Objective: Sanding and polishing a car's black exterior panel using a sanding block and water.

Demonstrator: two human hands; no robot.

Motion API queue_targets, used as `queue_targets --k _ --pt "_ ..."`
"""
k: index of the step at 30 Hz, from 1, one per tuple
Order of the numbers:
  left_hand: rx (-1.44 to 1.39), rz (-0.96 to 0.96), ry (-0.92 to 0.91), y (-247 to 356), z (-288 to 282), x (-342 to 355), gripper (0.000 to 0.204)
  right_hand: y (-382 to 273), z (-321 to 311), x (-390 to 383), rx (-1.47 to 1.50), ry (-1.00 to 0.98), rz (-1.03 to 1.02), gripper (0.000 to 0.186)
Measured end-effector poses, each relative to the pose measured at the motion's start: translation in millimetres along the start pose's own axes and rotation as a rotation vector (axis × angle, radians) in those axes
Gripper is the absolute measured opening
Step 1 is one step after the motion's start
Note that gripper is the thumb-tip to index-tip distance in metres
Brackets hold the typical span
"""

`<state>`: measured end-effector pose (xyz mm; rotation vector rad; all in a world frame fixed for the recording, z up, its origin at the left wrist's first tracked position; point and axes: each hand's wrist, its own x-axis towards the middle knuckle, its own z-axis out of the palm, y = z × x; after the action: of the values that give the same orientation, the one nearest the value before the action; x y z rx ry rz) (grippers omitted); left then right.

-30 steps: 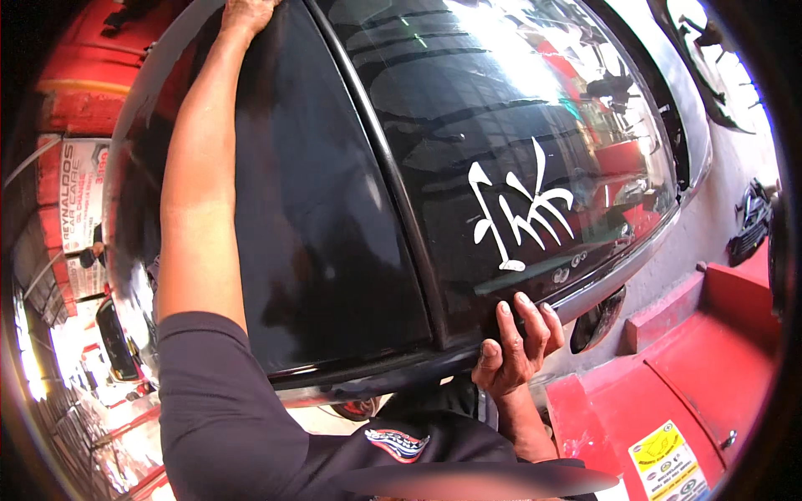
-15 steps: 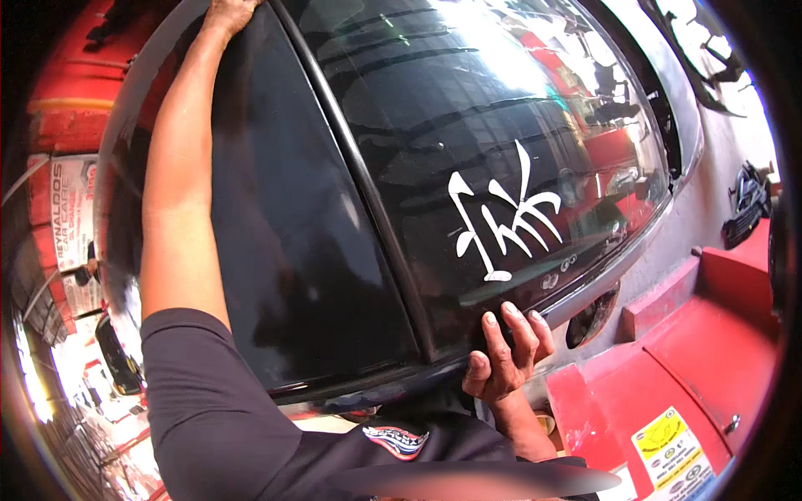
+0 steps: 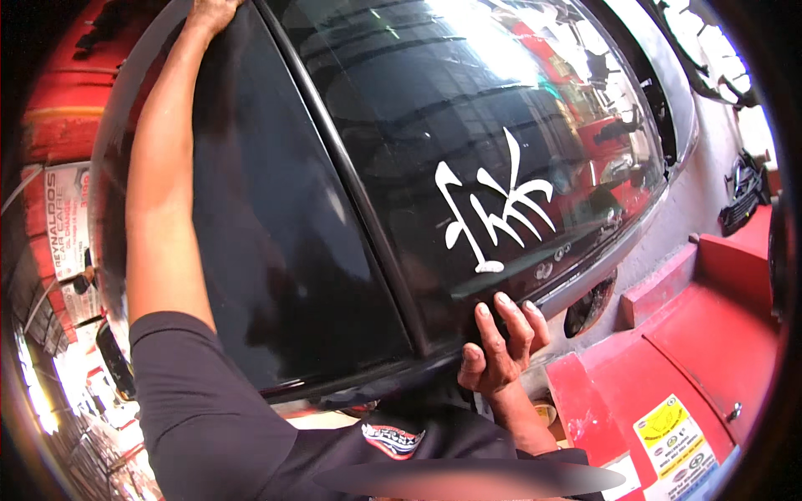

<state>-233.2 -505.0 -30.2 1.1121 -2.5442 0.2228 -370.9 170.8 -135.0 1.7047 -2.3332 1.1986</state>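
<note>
A dark car roof panel (image 3: 276, 242) and a big tinted car window (image 3: 418, 142) lie before me, parted by a black trim strip (image 3: 334, 138). A white character-shaped decal (image 3: 493, 209) is on the glass. My left hand (image 3: 215, 12) reaches to the far end of the roof panel, beside the trim; the frame's top edge cuts it off, so its fingers do not show. At the window's near edge, my right hand (image 3: 505, 351) has its fingers stretched and apart, with the fingertips over the dark border of the glass. Whether they press on it I cannot tell.
A red metal structure (image 3: 668, 334) with a yellow and white label (image 3: 672, 434) stands at the right. Dark parts (image 3: 743, 196) lie on the grey floor beyond. A side mirror (image 3: 115, 359) juts out at the left, below a white sign (image 3: 71, 217).
The whole view has shifted slightly, so the car and both my arms appear a little further left and higher. Both hands keep their places on the car.
</note>
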Motion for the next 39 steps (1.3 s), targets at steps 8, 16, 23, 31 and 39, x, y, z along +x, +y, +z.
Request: queue_targets --k 8,16,23,31,39 --pt "-0.23 0.254 0.025 109.7 -61.5 -168.8 0.028 -3.0 7.9 4.8 -0.016 0.069 0.004 0.041" --pt "-0.025 0.03 -0.044 6.6 -63.8 -84.7 0.044 -6.6 -2.2 6.5 -0.016 0.057 -0.034 0.042" --pt "0.007 -0.073 -0.051 1.0 -33.2 -82.3 0.043 -4.2 9.5 9.3 0.014 0.063 -0.024 0.041" --pt "-0.348 0.156 -0.004 78.8 -100.4 -208.2 0.033 -4.7 7.4 6.0 -0.038 0.068 -0.02 0.043" --pt "0.084 -0.107 0.106 -52.5 -36.0 -48.6 0.036 -6.4 2.4 10.0 0.007 0.065 -0.038 0.043"
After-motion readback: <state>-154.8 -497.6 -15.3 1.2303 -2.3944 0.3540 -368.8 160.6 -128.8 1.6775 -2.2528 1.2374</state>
